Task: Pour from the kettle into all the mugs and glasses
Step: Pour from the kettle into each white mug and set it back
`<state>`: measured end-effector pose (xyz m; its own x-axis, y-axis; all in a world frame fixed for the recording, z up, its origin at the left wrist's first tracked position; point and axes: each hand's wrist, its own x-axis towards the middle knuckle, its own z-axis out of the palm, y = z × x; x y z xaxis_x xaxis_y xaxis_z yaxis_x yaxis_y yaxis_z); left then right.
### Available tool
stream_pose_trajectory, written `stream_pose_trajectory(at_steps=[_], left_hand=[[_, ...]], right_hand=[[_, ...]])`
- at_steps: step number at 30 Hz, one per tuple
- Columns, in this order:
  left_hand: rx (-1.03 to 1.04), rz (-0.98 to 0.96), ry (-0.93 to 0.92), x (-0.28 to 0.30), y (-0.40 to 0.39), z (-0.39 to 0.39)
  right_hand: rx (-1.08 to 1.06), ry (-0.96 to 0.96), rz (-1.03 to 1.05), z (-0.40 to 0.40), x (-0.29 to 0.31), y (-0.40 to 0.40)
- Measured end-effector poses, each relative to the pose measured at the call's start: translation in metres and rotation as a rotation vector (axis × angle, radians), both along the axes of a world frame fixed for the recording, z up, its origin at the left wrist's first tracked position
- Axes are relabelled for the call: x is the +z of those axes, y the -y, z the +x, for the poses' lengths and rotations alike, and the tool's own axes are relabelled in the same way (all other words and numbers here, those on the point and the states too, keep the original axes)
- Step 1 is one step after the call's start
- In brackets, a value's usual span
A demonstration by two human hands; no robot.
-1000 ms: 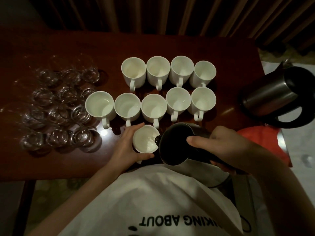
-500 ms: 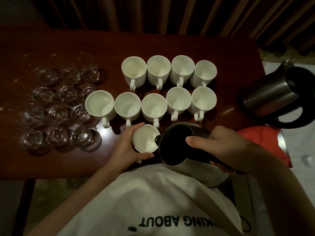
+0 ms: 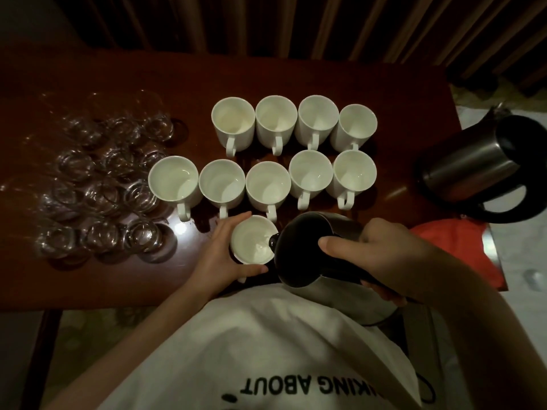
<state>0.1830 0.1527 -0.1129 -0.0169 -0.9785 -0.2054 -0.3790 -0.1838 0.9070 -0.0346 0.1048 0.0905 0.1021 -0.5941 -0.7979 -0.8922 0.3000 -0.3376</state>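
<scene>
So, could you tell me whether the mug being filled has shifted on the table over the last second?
No. The mug held by the left hand keeps its place just below the middle mug of the front row, under the kettle spout.

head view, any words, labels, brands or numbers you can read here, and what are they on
"KING ABOUT" on the white T-shirt, printed in black and upside down from this view; its first letters are hidden behind the right forearm.
A partly hidden round mark at the shirt's right edge and a small dark mark under the text: not readable.
White mugs, glasses, both kettles: no text visible.
</scene>
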Motion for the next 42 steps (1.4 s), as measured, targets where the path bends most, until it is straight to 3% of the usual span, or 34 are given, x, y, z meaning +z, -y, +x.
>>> stream_pose_trajectory(at_steps=[13,21,33,42], left_hand=[[-0.013,-0.008,0.023,-0.001,0.0,0.0],[-0.008,-0.027,0.032,-0.001,-0.001,0.001],[-0.015,-0.03,0.041,-0.001,-0.001,0.001],[-0.024,-0.031,0.043,-0.004,0.0,0.002]], right_hand=[[0.014,-0.098,-0.021,0.005,0.0,0.001],[0.018,0.011,-0.017,0.007,0.003,-0.002],[0.089,-0.145,-0.034,0.012,0.004,0.003],[0.035,-0.011,-0.011,0.002,-0.002,0.001]])
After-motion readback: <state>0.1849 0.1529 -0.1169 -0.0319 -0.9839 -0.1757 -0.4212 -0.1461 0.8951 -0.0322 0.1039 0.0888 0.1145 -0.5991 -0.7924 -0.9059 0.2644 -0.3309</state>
